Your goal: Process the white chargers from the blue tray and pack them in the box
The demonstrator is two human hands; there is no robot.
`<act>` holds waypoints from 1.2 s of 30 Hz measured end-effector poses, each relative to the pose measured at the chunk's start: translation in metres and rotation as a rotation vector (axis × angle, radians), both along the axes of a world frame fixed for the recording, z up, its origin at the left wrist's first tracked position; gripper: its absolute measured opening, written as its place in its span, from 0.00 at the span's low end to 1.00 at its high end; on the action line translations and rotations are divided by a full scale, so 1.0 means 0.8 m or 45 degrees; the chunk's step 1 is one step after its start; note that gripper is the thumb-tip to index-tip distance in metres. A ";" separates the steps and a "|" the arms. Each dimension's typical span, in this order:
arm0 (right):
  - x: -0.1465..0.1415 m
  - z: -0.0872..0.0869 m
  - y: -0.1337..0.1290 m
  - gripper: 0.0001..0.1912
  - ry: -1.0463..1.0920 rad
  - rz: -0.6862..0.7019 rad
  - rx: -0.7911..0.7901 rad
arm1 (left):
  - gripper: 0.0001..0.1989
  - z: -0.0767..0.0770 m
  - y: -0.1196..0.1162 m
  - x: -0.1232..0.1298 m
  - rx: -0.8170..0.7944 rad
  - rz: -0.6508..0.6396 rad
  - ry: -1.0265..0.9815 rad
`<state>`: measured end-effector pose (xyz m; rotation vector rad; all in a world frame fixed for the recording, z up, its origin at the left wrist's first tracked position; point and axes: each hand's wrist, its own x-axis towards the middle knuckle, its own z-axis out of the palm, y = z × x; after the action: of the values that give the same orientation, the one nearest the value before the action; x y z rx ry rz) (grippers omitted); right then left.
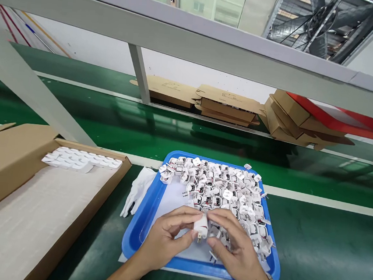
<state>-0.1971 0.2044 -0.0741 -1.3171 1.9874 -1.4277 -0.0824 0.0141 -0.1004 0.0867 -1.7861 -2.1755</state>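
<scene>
Between the thumb and fingers of my left hand (168, 237) is a small white plug charger (201, 226), its metal prongs pointing down toward me. My right hand (241, 247) curves around the other side, fingertips at the charger's upper edge and thumb apart from it; whether they touch is hard to tell. Both hands are over the near part of a blue tray (144, 217). Many white charger housings (227, 194) crowd the tray's middle and right, several with dark parts and wires showing inside. My hands hide some of them.
A white glove (138, 188) lies left of the tray. Farther left, an open cardboard box (82, 222) holds white pieces (80, 159) at its far end. A metal frame bar (197, 31) crosses above the green bench. Flattened cartons (228, 101) and a red-edged box (347, 118) lie beyond.
</scene>
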 end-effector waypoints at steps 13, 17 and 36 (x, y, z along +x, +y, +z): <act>0.004 -0.006 -0.001 0.24 -0.097 -0.005 -0.017 | 0.22 -0.002 0.006 0.005 -0.223 0.008 0.146; 0.009 -0.006 0.000 0.25 -0.098 -0.025 0.017 | 0.23 -0.002 0.011 0.007 -0.215 0.030 0.144; 0.007 -0.007 0.009 0.29 -0.133 -0.150 0.226 | 0.07 -0.002 0.020 -0.007 0.060 0.121 -0.023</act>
<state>-0.1916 0.2114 -0.0796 -1.0450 2.0971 -1.3066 -0.0877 0.0305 -0.1019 0.1981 -1.7047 -2.1564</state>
